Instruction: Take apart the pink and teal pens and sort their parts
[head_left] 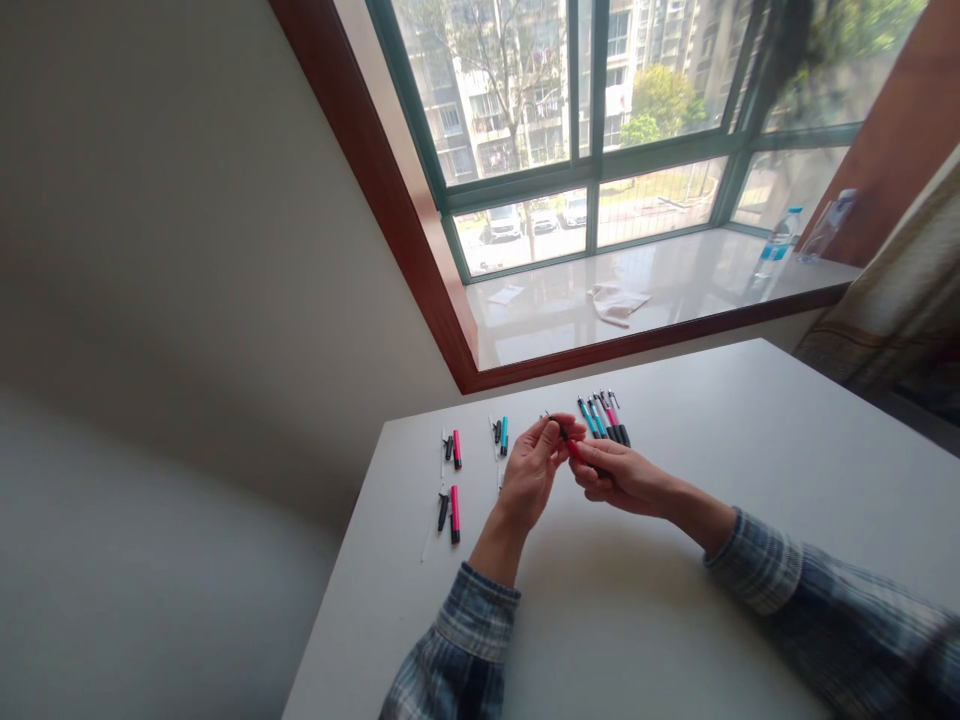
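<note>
Plaid sleeves (465, 625), left hand (529, 475) pinching black pen part (561, 431), right hand (622, 478) gripping pink barrel (574, 451), pens (604, 418) across white table (675, 640)

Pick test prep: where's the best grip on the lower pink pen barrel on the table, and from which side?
Pinch the pink pen barrel mid-body from above, fingers on its long sides. It lies flat and slim on the white table. Come from the right: a black pen part lies close on its left.
</note>
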